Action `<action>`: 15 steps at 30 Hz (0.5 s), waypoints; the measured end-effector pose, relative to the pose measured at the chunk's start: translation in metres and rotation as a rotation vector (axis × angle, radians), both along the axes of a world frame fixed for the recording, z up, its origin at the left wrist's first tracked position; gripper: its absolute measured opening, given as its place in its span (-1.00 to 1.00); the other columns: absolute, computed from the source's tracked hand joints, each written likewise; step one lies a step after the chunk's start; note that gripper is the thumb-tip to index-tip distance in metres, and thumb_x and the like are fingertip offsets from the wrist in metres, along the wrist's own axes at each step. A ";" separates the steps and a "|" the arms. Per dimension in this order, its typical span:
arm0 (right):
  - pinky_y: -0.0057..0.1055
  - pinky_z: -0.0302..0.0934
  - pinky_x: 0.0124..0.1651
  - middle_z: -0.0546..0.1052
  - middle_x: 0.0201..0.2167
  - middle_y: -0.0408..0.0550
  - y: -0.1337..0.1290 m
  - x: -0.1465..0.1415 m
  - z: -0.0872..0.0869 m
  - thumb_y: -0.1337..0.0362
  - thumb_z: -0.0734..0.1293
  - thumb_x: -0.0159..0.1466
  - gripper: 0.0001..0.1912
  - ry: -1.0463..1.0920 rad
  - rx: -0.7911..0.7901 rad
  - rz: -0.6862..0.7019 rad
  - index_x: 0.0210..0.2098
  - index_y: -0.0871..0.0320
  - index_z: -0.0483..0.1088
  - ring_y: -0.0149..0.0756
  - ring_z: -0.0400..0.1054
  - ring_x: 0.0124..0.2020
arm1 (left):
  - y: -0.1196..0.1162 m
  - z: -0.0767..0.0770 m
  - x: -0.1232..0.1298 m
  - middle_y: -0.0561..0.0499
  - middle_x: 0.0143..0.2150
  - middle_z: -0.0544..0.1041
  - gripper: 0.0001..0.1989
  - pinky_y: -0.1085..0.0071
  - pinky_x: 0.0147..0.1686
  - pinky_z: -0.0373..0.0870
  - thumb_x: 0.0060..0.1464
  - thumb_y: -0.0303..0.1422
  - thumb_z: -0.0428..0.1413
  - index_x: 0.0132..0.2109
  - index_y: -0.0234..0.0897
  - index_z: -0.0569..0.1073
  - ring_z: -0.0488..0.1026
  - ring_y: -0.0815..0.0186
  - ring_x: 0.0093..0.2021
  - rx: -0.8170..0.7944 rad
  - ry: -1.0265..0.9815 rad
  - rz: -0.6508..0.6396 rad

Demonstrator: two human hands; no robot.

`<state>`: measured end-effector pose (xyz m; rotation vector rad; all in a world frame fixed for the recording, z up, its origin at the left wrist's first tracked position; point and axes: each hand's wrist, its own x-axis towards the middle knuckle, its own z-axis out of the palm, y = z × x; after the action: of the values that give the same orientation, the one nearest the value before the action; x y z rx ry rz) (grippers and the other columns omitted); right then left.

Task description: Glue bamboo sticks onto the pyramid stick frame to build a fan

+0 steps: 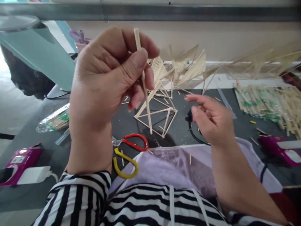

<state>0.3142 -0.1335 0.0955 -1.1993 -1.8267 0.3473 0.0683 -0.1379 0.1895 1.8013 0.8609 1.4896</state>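
Note:
Raised in front of me, my left hand [113, 69] pinches a pale bamboo stick [146, 100] between thumb and fingers. The stick hangs almost upright, tilted a little. Behind its lower end stands a small open frame of joined sticks [154, 112] on the dark table. On the right, my right hand [209, 117] has its thumb and curled fingers around a small black thing with a cord [188, 116]; its kind is mostly hidden. That hand's index finger points left, apart from the frame. Scissors with red and yellow handles [135, 139] lie below my left hand.
Fan-shaped stick structures [185, 66] stand at the back. Wrapped stick bundles [261, 99] lie on the right, and another wrapped bundle [55, 119] lies left. Magenta devices [22, 163] sit on both sides. A purple cloth [174, 166] covers the front edge; a metal bar [150, 12] crosses above.

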 end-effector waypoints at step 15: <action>-0.54 0.08 -0.54 0.34 -0.57 -0.20 -0.004 -0.060 0.050 0.11 0.34 0.27 -0.78 0.283 -0.194 0.362 -0.40 0.12 0.42 -0.49 0.21 -0.55 | 0.005 -0.012 0.023 0.16 -0.25 0.55 -0.88 0.59 -0.58 0.39 0.05 -0.54 0.20 -0.31 -0.22 0.57 0.41 0.58 -0.53 -0.013 0.080 -0.040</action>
<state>0.2547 -0.1374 0.1451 -0.8853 -1.7821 0.8712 0.0913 -0.1328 0.1777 1.8691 0.8664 1.3918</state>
